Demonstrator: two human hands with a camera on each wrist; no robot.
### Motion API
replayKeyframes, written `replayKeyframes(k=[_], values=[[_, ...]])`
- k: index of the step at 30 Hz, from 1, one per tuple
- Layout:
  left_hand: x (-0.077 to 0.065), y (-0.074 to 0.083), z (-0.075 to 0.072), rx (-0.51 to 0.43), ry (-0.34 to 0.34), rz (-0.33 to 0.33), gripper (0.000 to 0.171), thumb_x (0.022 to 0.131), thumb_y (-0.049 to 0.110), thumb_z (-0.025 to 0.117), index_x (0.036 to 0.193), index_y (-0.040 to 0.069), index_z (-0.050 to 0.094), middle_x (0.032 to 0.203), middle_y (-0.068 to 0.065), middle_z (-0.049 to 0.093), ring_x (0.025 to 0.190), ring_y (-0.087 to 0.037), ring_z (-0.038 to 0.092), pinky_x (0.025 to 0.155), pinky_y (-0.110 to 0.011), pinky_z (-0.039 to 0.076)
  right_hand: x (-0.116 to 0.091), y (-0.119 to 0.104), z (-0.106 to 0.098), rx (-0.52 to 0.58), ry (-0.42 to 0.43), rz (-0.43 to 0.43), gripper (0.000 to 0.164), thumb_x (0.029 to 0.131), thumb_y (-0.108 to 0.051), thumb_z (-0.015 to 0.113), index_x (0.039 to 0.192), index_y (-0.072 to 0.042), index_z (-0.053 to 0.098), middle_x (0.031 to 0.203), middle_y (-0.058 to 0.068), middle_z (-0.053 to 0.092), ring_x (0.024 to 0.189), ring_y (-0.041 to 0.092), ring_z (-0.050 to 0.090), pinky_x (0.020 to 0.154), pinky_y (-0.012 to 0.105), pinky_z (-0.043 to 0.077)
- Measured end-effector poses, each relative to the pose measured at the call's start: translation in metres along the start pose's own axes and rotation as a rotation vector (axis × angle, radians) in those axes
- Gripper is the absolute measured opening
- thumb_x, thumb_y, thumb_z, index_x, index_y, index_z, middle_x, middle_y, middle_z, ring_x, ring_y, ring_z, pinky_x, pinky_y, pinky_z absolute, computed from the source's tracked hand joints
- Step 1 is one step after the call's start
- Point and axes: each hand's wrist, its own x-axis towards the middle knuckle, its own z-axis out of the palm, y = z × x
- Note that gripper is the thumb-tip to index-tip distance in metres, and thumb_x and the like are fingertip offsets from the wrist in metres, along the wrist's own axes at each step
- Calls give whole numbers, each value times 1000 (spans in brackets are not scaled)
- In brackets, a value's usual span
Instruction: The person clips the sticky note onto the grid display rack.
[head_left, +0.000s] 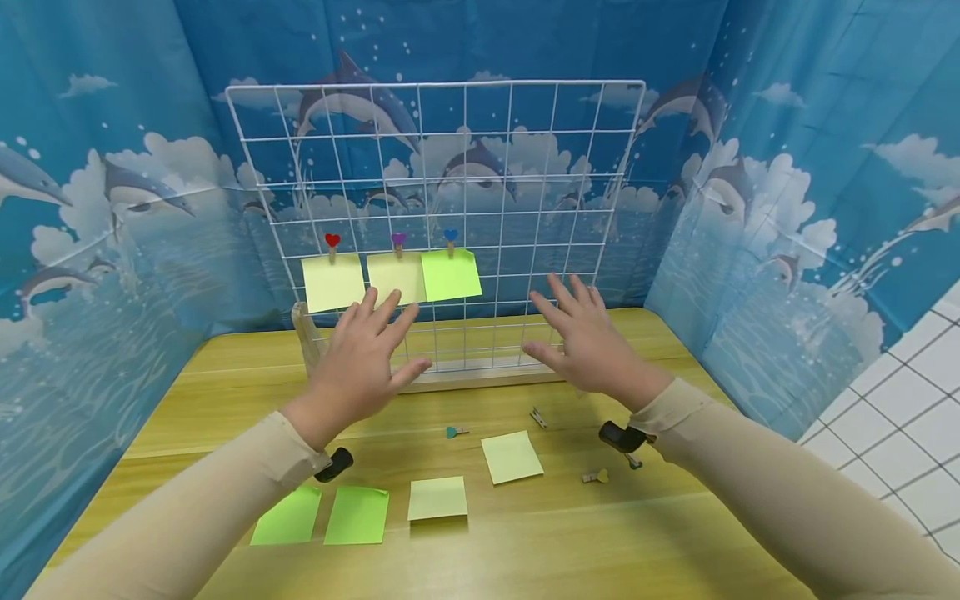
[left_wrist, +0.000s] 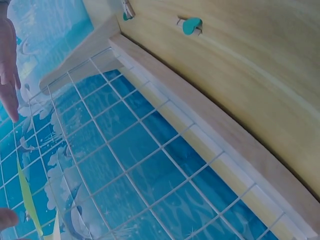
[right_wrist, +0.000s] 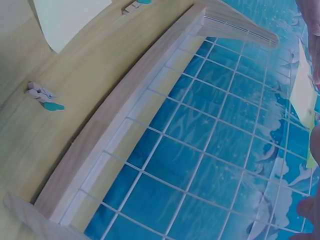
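Note:
My left hand (head_left: 360, 358), fingers spread, is held up before the lower left of a white wire grid (head_left: 465, 133). It holds nothing, and its fingertips overlap the pinned notes in the head view. Also spread and bare, my right hand (head_left: 588, 342) is raised before the grid's lower right. Three sticky notes hang on the grid: a pale yellow one (head_left: 333, 279) under a red heart clothespin (head_left: 332, 240), another yellow one (head_left: 392, 271) under a purple heart clothespin (head_left: 399, 239), and a green one (head_left: 452, 275) under a blue heart clothespin (head_left: 451, 236).
On the wooden table lie two green notes (head_left: 357, 515), two pale yellow notes (head_left: 512, 457), and several small clothespins, among them a teal heart one (head_left: 452, 432) and a yellow heart one (head_left: 597, 477). A wooden base (right_wrist: 120, 107) supports the grid. Dolphin-print curtains (head_left: 750, 208) surround the table.

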Motion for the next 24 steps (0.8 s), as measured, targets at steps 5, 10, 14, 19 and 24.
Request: replayKeyframes(k=[5, 10, 14, 19, 24], values=[[-3, 4, 2, -10, -17, -13, 77, 86, 68, 40, 147, 22, 29, 153, -10, 24, 141, -39, 14, 112, -55, 16, -4, 2, 5, -32, -5, -5, 78, 86, -68, 38, 149, -29, 13, 157, 5, -3, 143, 36, -7, 111, 61, 2], [-8, 7, 6, -3, -39, -18, 77, 87, 68, 38, 147, 21, 28, 153, -11, 23, 141, -40, 13, 112, -56, 16, -7, 2, 10, -50, -17, -6, 79, 86, -70, 34, 149, -30, 8, 157, 6, -4, 142, 36, -10, 111, 60, -2], [-10, 10, 9, -14, -46, -17, 77, 86, 66, 42, 147, 20, 28, 153, -13, 23, 141, -40, 12, 111, -57, 16, -8, 3, 13, -48, -28, -9, 81, 86, -71, 32, 150, -27, 8, 156, 6, -5, 142, 35, -13, 111, 61, -3], [-10, 13, 13, -15, -55, -19, 78, 86, 69, 38, 147, 21, 28, 153, -12, 23, 141, -39, 12, 111, -57, 15, -11, 2, 14, -43, -41, 8, 82, 85, -72, 33, 150, -28, 7, 157, 6, -5, 142, 35, -14, 110, 61, -2], [-11, 14, 15, -14, -72, -26, 78, 86, 70, 35, 146, 20, 30, 154, -11, 20, 142, -39, 11, 112, -57, 13, -14, 3, 16, -38, -60, 27, 82, 85, -72, 34, 149, -30, 6, 157, 6, -5, 142, 36, -14, 110, 61, -1]])
